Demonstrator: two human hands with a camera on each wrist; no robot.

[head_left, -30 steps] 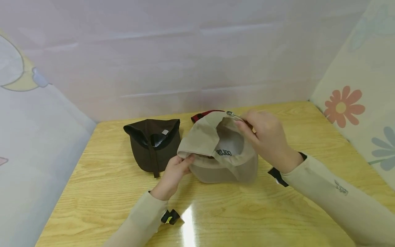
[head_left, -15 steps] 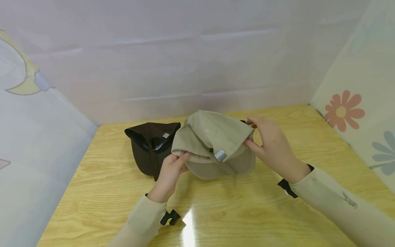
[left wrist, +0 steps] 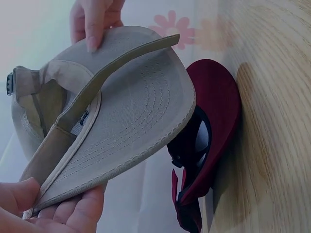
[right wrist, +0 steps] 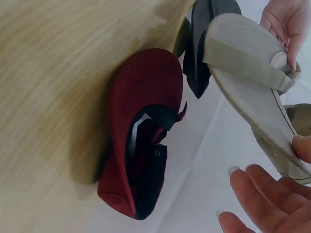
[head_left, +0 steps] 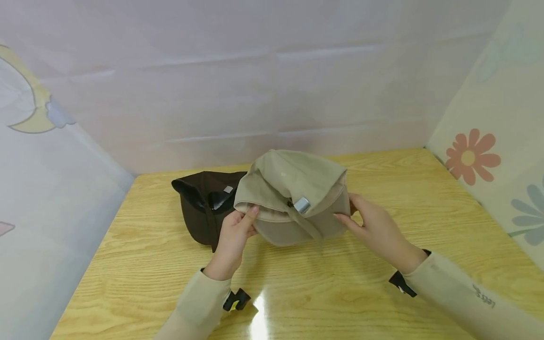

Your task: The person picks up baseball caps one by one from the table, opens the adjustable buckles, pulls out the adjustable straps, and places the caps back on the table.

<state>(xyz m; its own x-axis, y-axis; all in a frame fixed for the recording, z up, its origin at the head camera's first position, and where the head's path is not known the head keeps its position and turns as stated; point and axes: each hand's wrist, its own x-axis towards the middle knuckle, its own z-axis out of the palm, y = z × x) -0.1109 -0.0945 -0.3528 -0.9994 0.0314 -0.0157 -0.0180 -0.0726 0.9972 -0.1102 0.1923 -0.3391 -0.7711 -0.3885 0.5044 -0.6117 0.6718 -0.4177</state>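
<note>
A beige baseball cap (head_left: 293, 189) is held above the table with its underside of brim toward me. Its loose strap (left wrist: 116, 63) and silver buckle (head_left: 302, 205) hang over the brim. My left hand (head_left: 233, 236) pinches the cap's left side where crown and brim meet, thumb on top. At the brim's right edge my right hand (head_left: 378, 231) holds the cap between thumb and fingers; in the right wrist view its other fingers (right wrist: 257, 194) are spread. A dark brown cap (head_left: 197, 208) lies left of the beige one, partly covered by it.
A dark red cap (right wrist: 146, 87) rests on the wood-grain table (head_left: 140, 283), hidden behind the beige cap in the head view. A pale back wall (head_left: 272, 94) and printed side walls bound the table.
My right hand has let go of the cap's back strap edge and come down to the right side of the brim. The back of the crown has dropped forward, covering the red cap.
</note>
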